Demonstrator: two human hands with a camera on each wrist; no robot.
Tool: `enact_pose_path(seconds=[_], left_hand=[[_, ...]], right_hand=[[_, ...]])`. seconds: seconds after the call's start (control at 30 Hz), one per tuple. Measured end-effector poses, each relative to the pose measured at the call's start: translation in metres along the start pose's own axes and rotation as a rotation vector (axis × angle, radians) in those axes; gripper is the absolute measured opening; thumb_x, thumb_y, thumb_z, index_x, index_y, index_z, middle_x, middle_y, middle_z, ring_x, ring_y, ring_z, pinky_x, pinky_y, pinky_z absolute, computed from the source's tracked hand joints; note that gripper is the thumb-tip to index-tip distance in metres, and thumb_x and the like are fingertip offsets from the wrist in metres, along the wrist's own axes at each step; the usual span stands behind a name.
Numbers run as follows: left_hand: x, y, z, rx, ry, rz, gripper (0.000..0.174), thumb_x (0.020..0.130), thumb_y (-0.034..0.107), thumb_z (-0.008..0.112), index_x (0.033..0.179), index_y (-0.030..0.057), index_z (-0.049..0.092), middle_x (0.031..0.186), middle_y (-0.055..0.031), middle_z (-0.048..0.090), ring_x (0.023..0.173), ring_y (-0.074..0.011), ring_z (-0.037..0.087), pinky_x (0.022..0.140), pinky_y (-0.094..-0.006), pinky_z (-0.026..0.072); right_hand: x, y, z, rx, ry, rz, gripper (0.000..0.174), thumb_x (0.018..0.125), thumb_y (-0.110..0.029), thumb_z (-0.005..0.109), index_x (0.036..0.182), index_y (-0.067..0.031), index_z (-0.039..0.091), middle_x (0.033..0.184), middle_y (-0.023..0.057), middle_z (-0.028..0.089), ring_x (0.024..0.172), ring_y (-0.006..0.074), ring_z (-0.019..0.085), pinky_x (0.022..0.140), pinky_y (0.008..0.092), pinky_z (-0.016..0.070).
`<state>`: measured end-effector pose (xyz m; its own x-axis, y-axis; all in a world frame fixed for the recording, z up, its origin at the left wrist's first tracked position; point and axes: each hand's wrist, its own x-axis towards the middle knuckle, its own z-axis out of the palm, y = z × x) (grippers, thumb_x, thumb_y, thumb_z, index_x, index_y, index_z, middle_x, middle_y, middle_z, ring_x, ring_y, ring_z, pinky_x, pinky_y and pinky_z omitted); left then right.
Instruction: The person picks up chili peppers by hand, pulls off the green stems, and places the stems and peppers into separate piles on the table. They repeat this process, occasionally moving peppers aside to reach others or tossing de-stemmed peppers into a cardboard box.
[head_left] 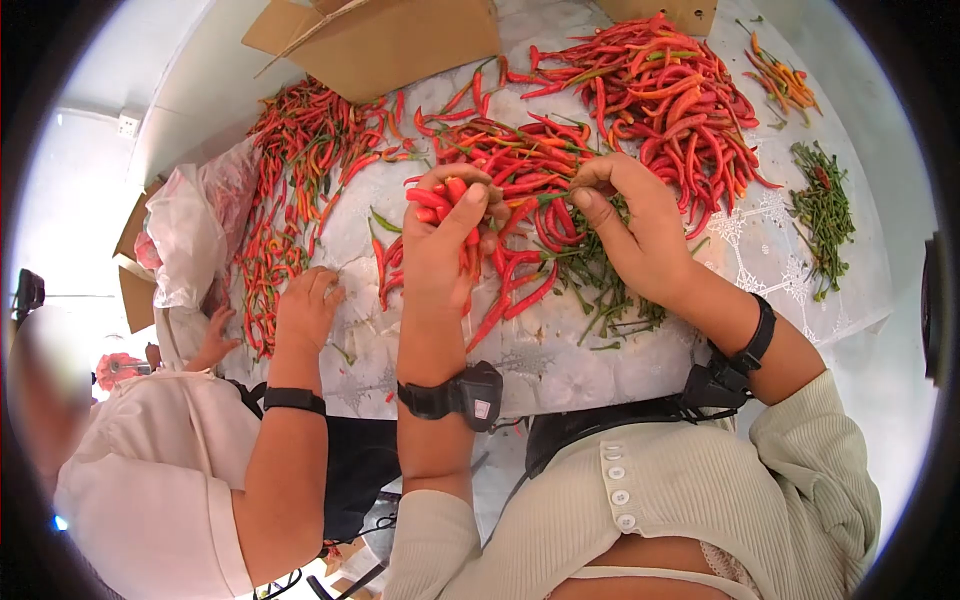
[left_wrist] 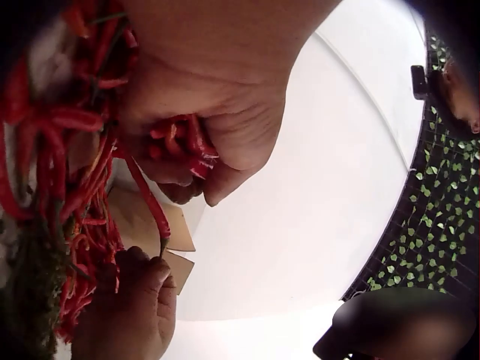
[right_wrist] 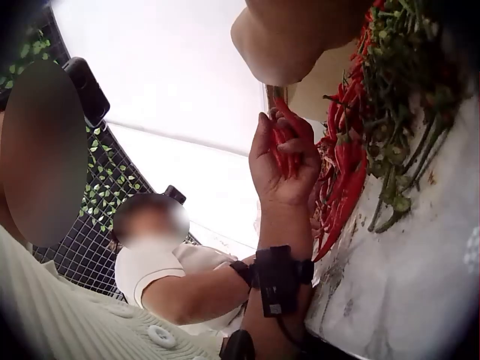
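My left hand point(head_left: 437, 245) is curled round a small bunch of red chili peppers point(left_wrist: 176, 139), their ends poking out past the thumb. Opposite it, the right hand point(head_left: 640, 235) pinches the green stem of one red chili pepper point(left_wrist: 150, 199) between thumb and forefinger. That pepper spans the gap between both hands in the left wrist view. Beneath them lie loose red chilies point(head_left: 520, 285) and a heap of green stems point(head_left: 615, 285) on the table, partly covered by the right hand and forearm.
A large chili heap point(head_left: 690, 110) stands at the back right, another mixed heap point(head_left: 300, 150) at the left. Green stems point(head_left: 825, 215) and a few orange chilies point(head_left: 780, 80) lie far right. A cardboard box point(head_left: 390, 45) is at the back. Another person's hand point(head_left: 308, 305) rests by the left heap.
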<state>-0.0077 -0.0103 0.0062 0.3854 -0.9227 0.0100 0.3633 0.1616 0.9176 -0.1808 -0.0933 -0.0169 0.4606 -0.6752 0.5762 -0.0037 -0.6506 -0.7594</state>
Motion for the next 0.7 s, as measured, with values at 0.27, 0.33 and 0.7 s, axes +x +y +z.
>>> enact_pose_path(seconds=[0.27, 0.33, 0.7], left_hand=[[-0.004, -0.005, 0.005, 0.266, -0.212, -0.149, 0.027, 0.078, 0.011, 0.068, 0.1, 0.0017, 0.055, 0.079, -0.0029, 0.057, 0.064, -0.0087, 0.057, 0.048, -0.0195, 0.0441], [-0.005, -0.003, 0.007, 0.134, -0.22, -0.259, 0.026, 0.077, 0.011, 0.07, 0.098, 0.0018, 0.057, 0.078, -0.0019, 0.058, 0.061, -0.0082, 0.054, 0.05, -0.0203, 0.0436], [-0.004, -0.011, 0.006, 0.113, -0.212, -0.225, 0.025, 0.076, 0.007, 0.069, 0.097, 0.0018, 0.056, 0.074, -0.0003, 0.055, 0.057, -0.0094, 0.056, 0.047, -0.0206, 0.0438]], right_hand=[[0.0, -0.003, -0.003, -0.086, 0.063, -0.042, 0.014, 0.08, -0.011, 0.062, 0.089, -0.0007, 0.056, 0.079, 0.0111, 0.059, 0.073, 0.0276, 0.056, 0.066, 0.0358, 0.0437], [0.001, -0.007, -0.004, -0.099, 0.069, -0.054, 0.014, 0.08, -0.01, 0.062, 0.087, -0.0008, 0.056, 0.077, 0.011, 0.058, 0.072, 0.0276, 0.056, 0.065, 0.0359, 0.0433], [0.0, -0.011, -0.003, 0.093, -0.014, 0.015, 0.019, 0.075, -0.014, 0.068, 0.086, -0.0001, 0.06, 0.079, 0.0122, 0.06, 0.076, 0.0261, 0.058, 0.069, 0.0337, 0.045]])
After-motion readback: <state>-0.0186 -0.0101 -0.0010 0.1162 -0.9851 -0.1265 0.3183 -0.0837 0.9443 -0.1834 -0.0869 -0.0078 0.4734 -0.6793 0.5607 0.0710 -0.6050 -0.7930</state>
